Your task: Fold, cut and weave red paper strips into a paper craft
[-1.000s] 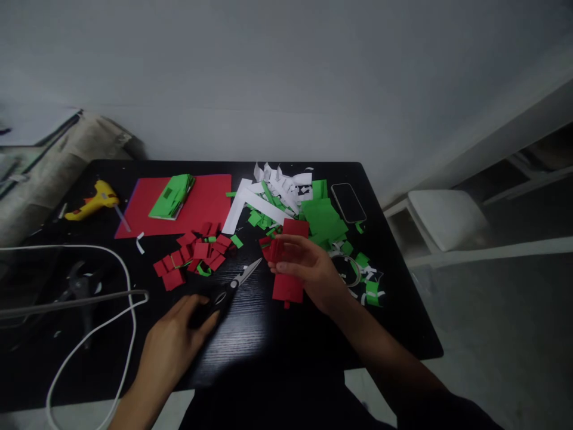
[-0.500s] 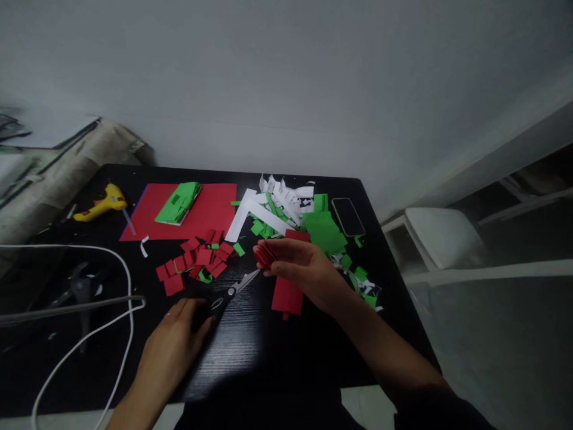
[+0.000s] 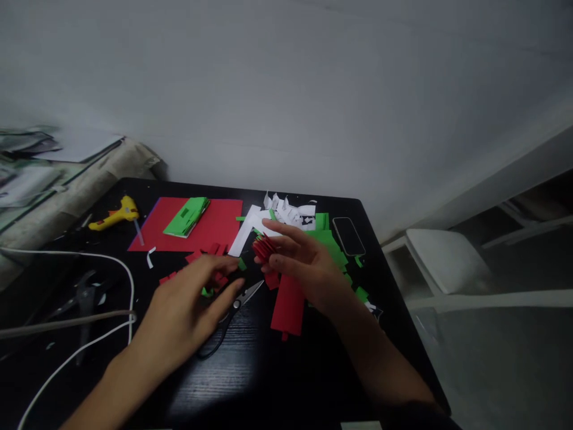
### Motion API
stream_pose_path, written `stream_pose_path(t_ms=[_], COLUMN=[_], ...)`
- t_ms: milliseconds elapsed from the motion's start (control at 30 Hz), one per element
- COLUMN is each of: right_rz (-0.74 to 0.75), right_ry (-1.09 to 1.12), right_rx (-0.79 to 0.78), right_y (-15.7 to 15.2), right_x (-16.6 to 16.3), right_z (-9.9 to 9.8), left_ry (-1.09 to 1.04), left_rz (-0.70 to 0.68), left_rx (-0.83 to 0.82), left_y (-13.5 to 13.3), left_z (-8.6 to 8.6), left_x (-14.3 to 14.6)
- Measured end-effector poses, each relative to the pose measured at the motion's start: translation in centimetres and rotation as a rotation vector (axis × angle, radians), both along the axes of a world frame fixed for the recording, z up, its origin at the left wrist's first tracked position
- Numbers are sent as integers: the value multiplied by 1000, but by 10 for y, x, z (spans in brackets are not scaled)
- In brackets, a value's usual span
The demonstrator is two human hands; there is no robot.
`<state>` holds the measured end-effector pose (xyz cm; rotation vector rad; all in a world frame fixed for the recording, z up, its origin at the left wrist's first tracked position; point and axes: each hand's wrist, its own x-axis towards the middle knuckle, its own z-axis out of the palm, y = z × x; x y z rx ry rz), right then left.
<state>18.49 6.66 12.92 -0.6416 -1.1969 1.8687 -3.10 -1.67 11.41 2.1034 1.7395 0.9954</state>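
Note:
Between the thumb and fingers of my right hand point(image 3: 307, 266) is a bundle of small red paper pieces point(image 3: 264, 246). My left hand point(image 3: 190, 298) hovers over the scissors point(image 3: 237, 303), thumb and fingers apart, with nothing between them. The scissors lie on the black table, their blades pointing toward my right hand. Below my right hand rests a red paper strip point(image 3: 287, 306). Red paper pieces point(image 3: 219, 279) are scattered behind my left hand, which covers part of them. A small green scrap point(image 3: 242, 264) shows just past my left fingertips.
A yellow glue gun point(image 3: 117, 214) lies at the far left. Folded green paper point(image 3: 187, 217) sits on a red sheet point(image 3: 219, 224). White paper scraps point(image 3: 290, 210) lie at the back, with a phone point(image 3: 348, 236) to the right. A white cable point(image 3: 129, 280) loops across the left side.
My left hand has left the scissors' handles, moving up and right toward the red bundle. My right hand still holds the bundle, its fingers spread more. The view has shifted slightly.

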Motion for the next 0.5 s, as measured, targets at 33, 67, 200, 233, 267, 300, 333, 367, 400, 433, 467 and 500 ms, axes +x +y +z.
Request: stream_pose_path(t_ms=[33,67,200,233,267,300,333,367,400,433,467,500], right_rz=[-7,-15,-41,-47,-53,-56,-59,-59,-57,-54,-58,-75], right_ry=[0,-1,-2,-1,1,3,3,-4,-16,-36,-58,-76], right_rx=[16,31,54,50,47,43,40,42,49,58,72,93], right_y=[0,1,3,3,4,4,5,5,6,7,8,9], right_x=[0,0,1,0,0,0,0,1,1,2,3,3], right_z=[1,2,0,-1,-3,-4,-4,-5,-5,-5,-5,-5], left_ry=[-11,-16,32,36,34,23,10,-4,-19,-39,-64,-101], left_rz=[9,-5,-108,-127,-141,-153,-164,-170,-171,-166,-158,-151], left_rx=[100,181,381,411,436,457,467,470,464,446,414,371], left_y=[8,15,38,41,44,45,46,47,47,47,48,48], left_z=[12,22,35,33,31,28,26,24,22,21,21,20], left_x=[7,14,32,34,35,35,35,34,32,31,29,28])
